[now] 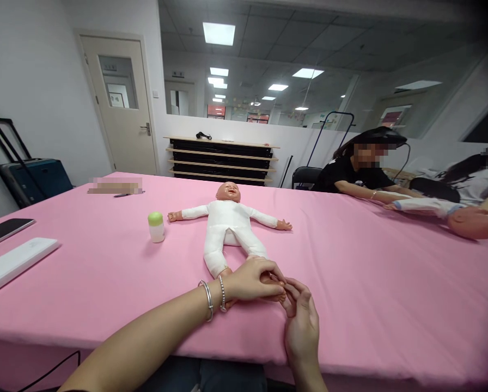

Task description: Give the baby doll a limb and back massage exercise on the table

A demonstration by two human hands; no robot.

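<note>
Work looks underway at the doll's (230,218) right foot (270,279).
My left hand (250,279) holds it; my right hand (302,316) curls by its toes (282,297), grip unclear; left foot (225,271) unheld, what remains I can't tell.

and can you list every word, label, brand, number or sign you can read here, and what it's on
None can be read.
Small sign beyond the glass: too small.
Red panel beyond the glass: too blurred.
Pixelated item on the table: obscured.
Green-lidded bottle: no legible marking.
Doll: no lettering visible on its white suit.
</note>
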